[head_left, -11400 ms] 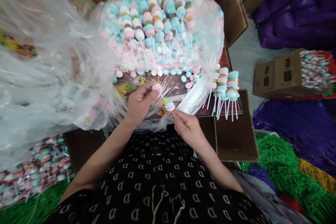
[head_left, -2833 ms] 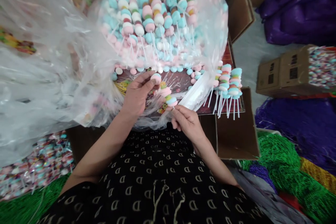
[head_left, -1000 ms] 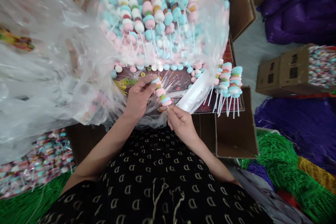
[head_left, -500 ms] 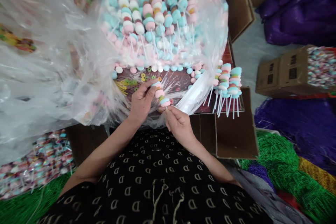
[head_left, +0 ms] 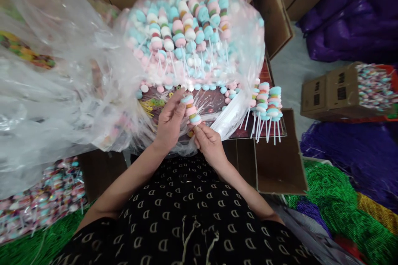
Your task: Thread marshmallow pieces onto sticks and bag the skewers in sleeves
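A marshmallow skewer [head_left: 190, 110] in pink, pale blue and white, with thin coloured gummy rings between the pieces, tilts slightly over the near part of the work surface. My right hand [head_left: 210, 144] pinches its stick just under the lowest piece. Along its upper left side, my left hand [head_left: 169, 123] has thumb and fingers closed against the candy. Behind my hands lie white sticks [head_left: 222, 118], partly under clear plastic. Yellow and green gummy rings [head_left: 157, 102] are left of the skewer. Loose marshmallows [head_left: 205, 87] line the back of the dark red surface.
A clear bag of marshmallows [head_left: 139, 49] stands behind, several finished skewers resting on it. More finished skewers [head_left: 274, 101] lie at the right edge, sticks overhanging. Plastic sheeting [head_left: 62, 103] spreads left. An open cardboard box [head_left: 280, 157] sits below right; a carton [head_left: 329, 93] is farther right.
The skewer in my hands has turned more upright. My left fingers have shifted from its top end to its side. The whole view has tipped slightly upward.
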A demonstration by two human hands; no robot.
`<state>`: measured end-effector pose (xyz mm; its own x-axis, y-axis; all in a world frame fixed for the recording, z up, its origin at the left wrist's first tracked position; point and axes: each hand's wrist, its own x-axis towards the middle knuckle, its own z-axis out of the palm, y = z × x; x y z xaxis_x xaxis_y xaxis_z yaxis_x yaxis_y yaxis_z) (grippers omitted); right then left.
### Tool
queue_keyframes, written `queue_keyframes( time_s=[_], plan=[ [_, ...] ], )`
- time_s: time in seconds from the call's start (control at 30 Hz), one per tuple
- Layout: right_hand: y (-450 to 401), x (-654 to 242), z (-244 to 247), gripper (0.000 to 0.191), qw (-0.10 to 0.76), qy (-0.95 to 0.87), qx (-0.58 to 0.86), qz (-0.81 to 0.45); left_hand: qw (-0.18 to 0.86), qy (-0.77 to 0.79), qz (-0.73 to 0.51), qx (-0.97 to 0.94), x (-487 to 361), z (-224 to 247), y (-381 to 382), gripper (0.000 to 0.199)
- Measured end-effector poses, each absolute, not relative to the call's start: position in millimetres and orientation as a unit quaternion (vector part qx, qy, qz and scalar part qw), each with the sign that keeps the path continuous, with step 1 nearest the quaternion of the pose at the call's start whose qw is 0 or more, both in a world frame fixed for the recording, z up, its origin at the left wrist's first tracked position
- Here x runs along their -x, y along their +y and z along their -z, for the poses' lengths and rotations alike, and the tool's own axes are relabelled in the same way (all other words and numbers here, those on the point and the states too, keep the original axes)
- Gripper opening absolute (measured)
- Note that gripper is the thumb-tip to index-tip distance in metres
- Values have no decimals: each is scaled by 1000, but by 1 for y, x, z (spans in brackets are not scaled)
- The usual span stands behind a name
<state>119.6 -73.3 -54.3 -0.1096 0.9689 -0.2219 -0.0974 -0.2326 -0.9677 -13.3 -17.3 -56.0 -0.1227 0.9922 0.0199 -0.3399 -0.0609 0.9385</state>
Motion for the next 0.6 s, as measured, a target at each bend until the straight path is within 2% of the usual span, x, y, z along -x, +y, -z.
queue_keyframes(
  time_s=[0.1, 0.23, 0.4, 0.6],
  plan=[
    [-73, -122, 52, 52, 440, -404, 479, -643, 644, 360, -610, -289, 12, 41, -12, 49],
    [-76, -121, 52, 49, 434, -363, 455, -688, 726, 341, -547, -240, 9, 26, -8, 42],
    [-77, -123, 55, 45, 463, -390, 476, -638, 699, 331, -587, -241, 3, 22, -6, 39],
    [-80, -119, 59, 49, 440, -456, 501, -590, 687, 403, -563, -221, -6, 22, -6, 41]
  ],
)
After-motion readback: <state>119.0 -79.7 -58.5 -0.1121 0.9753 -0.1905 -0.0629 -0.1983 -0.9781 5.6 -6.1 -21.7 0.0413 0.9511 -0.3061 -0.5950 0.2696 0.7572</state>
